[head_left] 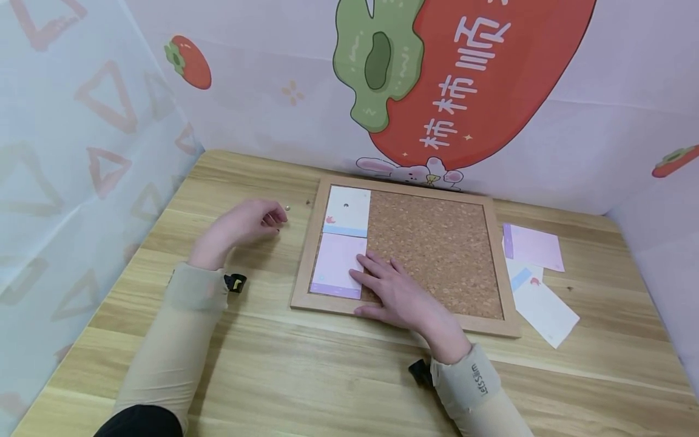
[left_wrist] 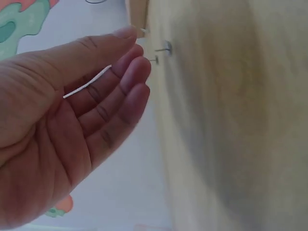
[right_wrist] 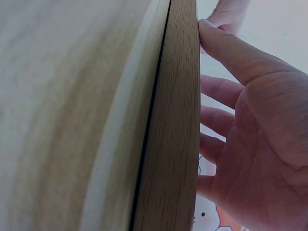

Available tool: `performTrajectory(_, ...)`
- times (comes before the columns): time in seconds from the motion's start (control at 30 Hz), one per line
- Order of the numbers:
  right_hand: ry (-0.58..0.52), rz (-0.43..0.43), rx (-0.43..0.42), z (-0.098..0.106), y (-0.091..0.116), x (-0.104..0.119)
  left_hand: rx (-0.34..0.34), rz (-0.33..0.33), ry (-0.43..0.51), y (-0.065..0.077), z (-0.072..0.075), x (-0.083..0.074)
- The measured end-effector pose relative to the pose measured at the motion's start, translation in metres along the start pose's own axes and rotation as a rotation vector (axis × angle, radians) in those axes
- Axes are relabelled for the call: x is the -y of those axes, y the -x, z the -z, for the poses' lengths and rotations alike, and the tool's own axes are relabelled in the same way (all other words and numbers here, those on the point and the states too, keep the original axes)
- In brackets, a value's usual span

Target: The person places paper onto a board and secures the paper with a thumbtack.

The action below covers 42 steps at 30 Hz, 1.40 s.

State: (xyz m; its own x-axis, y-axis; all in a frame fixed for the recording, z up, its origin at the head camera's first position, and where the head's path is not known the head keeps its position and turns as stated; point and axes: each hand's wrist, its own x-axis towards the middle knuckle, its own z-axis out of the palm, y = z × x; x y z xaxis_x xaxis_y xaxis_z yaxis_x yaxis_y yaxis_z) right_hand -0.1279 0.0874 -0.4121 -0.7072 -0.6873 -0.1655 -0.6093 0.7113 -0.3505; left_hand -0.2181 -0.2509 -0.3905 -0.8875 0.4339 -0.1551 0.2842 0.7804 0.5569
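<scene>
The right fingers lie straight across the near-left of the board [head_left: 437,261]; the left hand [head_left: 248,224], loosely curled, looks empty. Best keep the pink card [head_left: 335,261] flat under the right fingertips, and pinch the nearby pin [head_left: 287,208] by its head.

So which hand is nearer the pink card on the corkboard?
Right. The right hand reaches over the right edge of the pink card; the left hand is off the corkboard, to its left.

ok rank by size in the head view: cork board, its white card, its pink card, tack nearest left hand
1. Cork board
2. Pink card and white card: too alike to rank
3. Tack
</scene>
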Motion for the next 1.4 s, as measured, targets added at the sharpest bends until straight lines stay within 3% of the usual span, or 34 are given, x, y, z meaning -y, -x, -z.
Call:
performTrajectory(0.57,-0.005,-0.003,0.003,0.001,0.0,0.0,0.014,0.003,0.122,-0.008,-0.005,0.025)
performTrajectory(1.1,-0.005,-0.003,0.005,0.001,0.0,-0.001,-0.005,0.035,-0.031,-0.01,-0.007,0.022)
performTrajectory(1.4,-0.011,-0.008,0.007,0.001,0.0,0.0,0.005,0.061,-0.049,-0.007,-0.006,0.015)
